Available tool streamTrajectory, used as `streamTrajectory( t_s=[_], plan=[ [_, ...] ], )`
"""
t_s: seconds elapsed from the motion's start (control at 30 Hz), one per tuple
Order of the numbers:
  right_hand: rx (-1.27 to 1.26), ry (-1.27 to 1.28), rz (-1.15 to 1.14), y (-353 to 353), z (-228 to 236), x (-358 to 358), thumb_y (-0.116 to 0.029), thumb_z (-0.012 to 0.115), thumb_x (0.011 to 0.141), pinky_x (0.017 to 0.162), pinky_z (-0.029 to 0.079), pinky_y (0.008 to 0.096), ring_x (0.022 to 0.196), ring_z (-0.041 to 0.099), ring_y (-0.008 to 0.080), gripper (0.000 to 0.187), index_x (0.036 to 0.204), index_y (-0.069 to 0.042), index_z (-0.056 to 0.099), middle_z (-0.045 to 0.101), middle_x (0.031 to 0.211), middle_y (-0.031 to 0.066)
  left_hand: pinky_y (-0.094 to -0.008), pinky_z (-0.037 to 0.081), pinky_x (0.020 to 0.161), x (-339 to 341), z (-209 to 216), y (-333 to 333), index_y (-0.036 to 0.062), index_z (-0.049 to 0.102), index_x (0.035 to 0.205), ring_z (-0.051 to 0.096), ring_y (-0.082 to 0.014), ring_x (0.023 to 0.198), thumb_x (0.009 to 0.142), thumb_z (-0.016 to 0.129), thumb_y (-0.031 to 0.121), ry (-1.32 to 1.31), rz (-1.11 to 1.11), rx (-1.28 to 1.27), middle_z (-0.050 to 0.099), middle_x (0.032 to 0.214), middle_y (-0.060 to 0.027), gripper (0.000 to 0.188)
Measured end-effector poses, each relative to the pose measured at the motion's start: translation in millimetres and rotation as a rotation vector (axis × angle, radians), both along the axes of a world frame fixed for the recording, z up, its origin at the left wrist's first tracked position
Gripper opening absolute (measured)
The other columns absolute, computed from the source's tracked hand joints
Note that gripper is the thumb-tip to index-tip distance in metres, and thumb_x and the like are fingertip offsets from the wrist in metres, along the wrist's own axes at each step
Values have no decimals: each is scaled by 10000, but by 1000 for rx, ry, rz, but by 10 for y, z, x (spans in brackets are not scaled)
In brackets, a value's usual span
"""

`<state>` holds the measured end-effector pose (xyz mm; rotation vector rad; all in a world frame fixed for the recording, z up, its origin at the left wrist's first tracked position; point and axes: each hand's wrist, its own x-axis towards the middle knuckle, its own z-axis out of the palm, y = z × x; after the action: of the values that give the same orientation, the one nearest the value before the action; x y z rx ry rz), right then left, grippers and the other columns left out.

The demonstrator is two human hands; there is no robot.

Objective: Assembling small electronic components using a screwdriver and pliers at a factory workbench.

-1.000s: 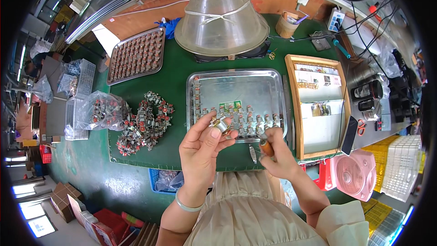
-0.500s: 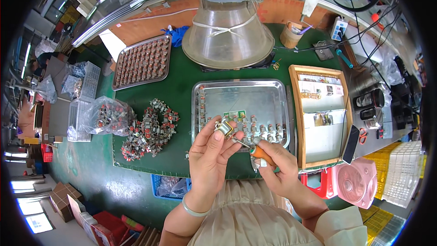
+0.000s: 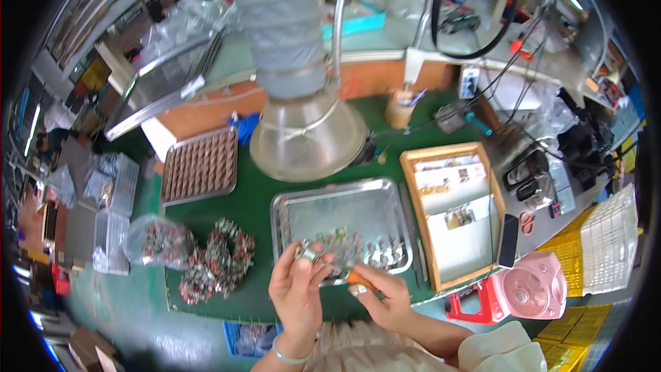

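Note:
Over the near edge of the green-topped bench, my left hand (image 3: 296, 300) is closed, pinching a small metal cylindrical component (image 3: 308, 253) between thumb and fingers. My right hand (image 3: 385, 300) wraps round an orange-handled screwdriver (image 3: 358, 278), its end pointing left toward the component; blur hides whether they touch. Just beyond both hands lies a steel tray (image 3: 327, 210), with several similar components (image 3: 379, 251) standing in its near part and more along its left side. To the left is a heaped pile of like components (image 3: 220, 258).
A clear plastic bag (image 3: 155, 240) of parts sits left of the pile. Farther back are a full tray (image 3: 200, 199) and a cone-shaped extraction hood (image 3: 310, 141). On the right are a wooden-framed case (image 3: 420, 224), a phone (image 3: 508, 241), orange scissors (image 3: 527, 223) and a pink fan (image 3: 527, 286).
The head view has tilted upward, so the bench sits lower in the picture and more shows behind it. Both hands keep their holds on the component and screwdriver.

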<state>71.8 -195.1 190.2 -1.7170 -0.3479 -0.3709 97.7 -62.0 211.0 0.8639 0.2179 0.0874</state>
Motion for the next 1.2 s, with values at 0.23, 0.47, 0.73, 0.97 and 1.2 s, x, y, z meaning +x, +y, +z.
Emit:
streamTrajectory(
  t_s=[0.23, 0.47, 0.73, 0.97, 1.2],
  plan=[
    [304, 345, 154, -110, 24, -15, -106, 511, 850, 504, 374, 208, 566, 459, 91, 223, 1026, 29, 527, 565, 766, 54, -319, 537, 693, -48, 47, -69, -27, 453, 1131, 610, -279, 826, 825, 526, 34, -73, 23, 52, 584, 970, -180, 321],
    [582, 734, 334, -234, 33, -22, -190, 458, 882, 449, 316, 216, 476, 428, 134, 290, 1043, 43, 520, 516, 606, 74, -334, 534, 703, -91, 58, -130, -31, 462, 1116, 610, -274, 832, 823, 533, 41, -112, 34, 110, 589, 966, -172, 310],
    [172, 228, -81, -148, 68, -26, -107, 608, 778, 486, 371, 208, 526, 443, 80, 198, 891, 1, 486, 529, 705, 67, -306, 532, 703, -72, 107, -189, -6, 458, 1126, 608, -244, 817, 826, 544, 94, -66, 44, 150, 576, 985, -151, 327],
    [739, 898, 379, -368, 70, -44, -174, 496, 868, 482, 357, 200, 492, 423, 62, 187, 815, 6, 497, 445, 561, 8, -286, 538, 685, -98, 61, -224, -10, 455, 1129, 609, -244, 819, 832, 533, 88, -80, 37, 149, 571, 988, -154, 323],
    [283, 581, 228, -309, 70, -103, -247, 422, 904, 418, 306, 208, 513, 424, 53, 260, 869, 6, 470, 443, 550, 19, -288, 539, 687, -151, 73, -226, -9, 459, 1127, 610, -252, 828, 829, 537, 90, -74, 51, 138, 575, 987, -157, 324]
  ],
)
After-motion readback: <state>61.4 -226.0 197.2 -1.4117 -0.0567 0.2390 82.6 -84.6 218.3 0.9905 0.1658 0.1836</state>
